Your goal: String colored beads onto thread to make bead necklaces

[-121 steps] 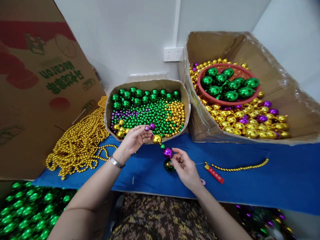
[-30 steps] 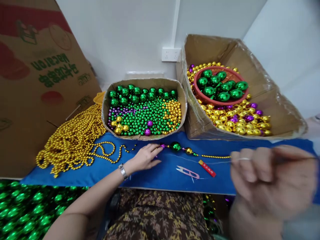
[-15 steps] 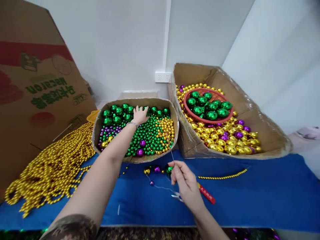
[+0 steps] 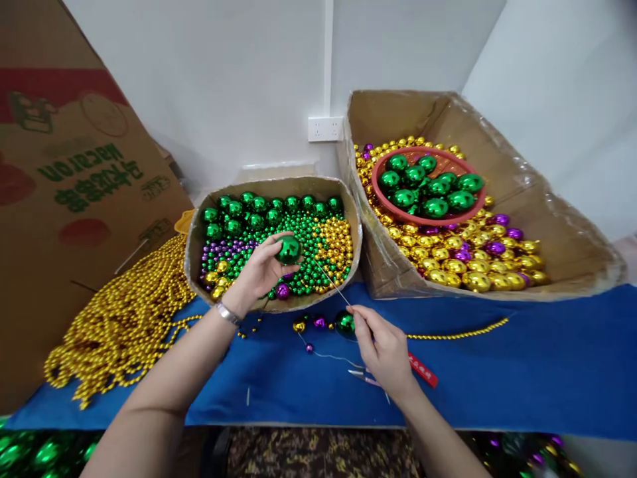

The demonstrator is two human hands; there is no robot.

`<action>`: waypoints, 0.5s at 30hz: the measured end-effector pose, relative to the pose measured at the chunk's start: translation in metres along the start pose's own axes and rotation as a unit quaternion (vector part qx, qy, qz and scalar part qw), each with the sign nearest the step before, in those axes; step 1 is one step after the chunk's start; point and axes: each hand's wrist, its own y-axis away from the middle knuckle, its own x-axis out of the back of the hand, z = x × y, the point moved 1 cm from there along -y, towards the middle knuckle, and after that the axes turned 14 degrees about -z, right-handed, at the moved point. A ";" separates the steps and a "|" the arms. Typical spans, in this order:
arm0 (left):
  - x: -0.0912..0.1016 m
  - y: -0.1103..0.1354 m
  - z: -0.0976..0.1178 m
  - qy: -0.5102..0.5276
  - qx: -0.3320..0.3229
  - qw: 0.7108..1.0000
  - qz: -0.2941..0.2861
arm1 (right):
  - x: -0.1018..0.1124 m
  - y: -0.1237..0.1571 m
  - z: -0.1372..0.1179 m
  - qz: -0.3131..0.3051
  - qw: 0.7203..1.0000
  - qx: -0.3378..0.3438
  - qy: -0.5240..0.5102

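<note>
Now left hand (image 4: pixel 259 271) grips green ball (image 4: pixel 289 249) — needle (image 4: pixel 332 285) right.

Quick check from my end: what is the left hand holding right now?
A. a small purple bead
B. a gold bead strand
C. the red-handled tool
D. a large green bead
D: the left hand grips a large green bead over the small cardboard box, while the right hand pinches a thin needle pointing toward it.
</note>
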 end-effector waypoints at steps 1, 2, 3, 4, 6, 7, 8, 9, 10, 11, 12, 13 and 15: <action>-0.003 0.011 -0.001 0.020 0.007 1.000 0.006 | -0.002 0.001 0.000 -0.003 1.000 0.012 0.014; -0.006 0.020 -0.003 0.030 0.013 0.999 0.010 | -0.004 0.002 0.001 -0.009 0.999 0.020 0.027; -0.008 0.027 -0.004 0.036 0.017 0.999 0.011 | -0.005 0.003 0.001 -0.015 0.999 0.028 0.038; -0.009 0.032 -0.006 0.039 0.021 0.999 0.009 | -0.007 0.004 0.001 -0.019 0.998 0.033 0.047; -0.012 0.040 -0.007 0.049 0.024 0.998 0.004 | -0.008 0.005 0.002 -0.027 0.997 0.042 0.060; -0.013 0.042 -0.008 0.057 0.025 0.998 0.003 | -0.008 0.006 0.002 -0.029 0.996 0.045 0.066; -0.014 0.045 -0.008 0.066 0.026 0.998 0.002 | -0.008 0.006 0.001 -0.031 0.996 0.047 0.071; -0.015 0.047 -0.008 0.076 0.027 0.997 0.001 | -0.007 0.006 0.001 -0.035 0.995 0.048 0.077; -0.015 0.048 -0.009 0.086 0.029 0.996 0.000 | -0.007 0.006 0.001 -0.040 0.994 0.050 0.083; -0.016 0.050 -0.009 0.096 0.030 0.995 0.001 | -0.006 0.007 0.000 -0.045 0.994 0.051 0.090; -0.016 0.051 -0.008 0.104 0.031 0.994 0.000 | -0.005 0.007 0.000 -0.049 0.993 0.053 0.098; -0.016 0.052 -0.008 0.109 0.031 0.994 0.000 | -0.003 0.008 0.000 -0.052 0.991 0.056 0.107; -0.016 0.054 -0.006 0.111 0.028 0.993 -0.004 | -0.001 0.010 0.000 -0.056 0.988 0.064 0.130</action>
